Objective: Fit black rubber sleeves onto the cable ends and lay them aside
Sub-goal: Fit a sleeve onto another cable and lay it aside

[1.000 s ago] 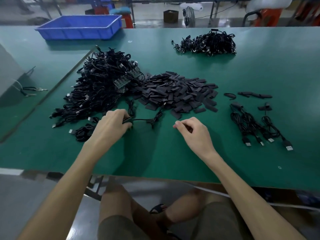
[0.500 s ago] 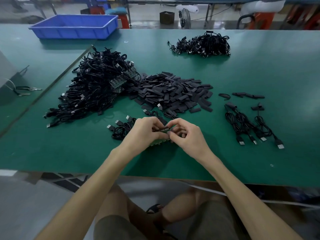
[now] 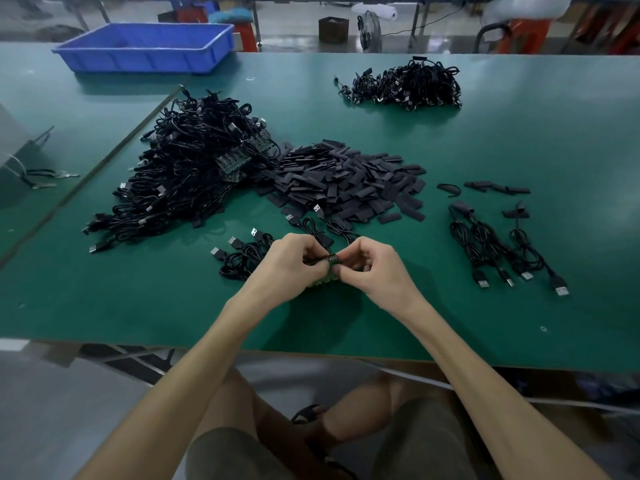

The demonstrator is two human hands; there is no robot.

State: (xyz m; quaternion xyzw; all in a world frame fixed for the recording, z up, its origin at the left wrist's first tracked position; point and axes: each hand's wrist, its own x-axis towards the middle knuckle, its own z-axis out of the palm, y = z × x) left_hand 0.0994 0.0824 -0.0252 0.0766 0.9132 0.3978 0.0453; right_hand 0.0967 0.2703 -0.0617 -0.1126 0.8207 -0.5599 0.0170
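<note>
left hand (image 3: pixel 291 263): fingers curled, pinching the left end of a small green board strip (image 3: pixel 325 259)
right hand (image 3: pixel 374 271): thumb and forefinger clamp the strip's other end, knuckles close to the left hand's
board strip: up between both hands, over the near part of the green table (image 3: pixel 519 140) - mostly hidden by fingers, so whether it has a sleeve on it cannot be told
loose cables (image 3: pixel 242 258): a small black bundle with usb plugs, lying just left of the hands
sleeve pile (image 3: pixel 346 181): flat black rubber sleeves heaped just beyond the hands
cable heap (image 3: pixel 194 178): a big tangle left of the sleeves, touching them
laid-aside cables (image 3: pixel 502 244): a few in a row off to the right - well apart from the hands
blue bin (image 3: pixel 149 46): far left corner
</note>
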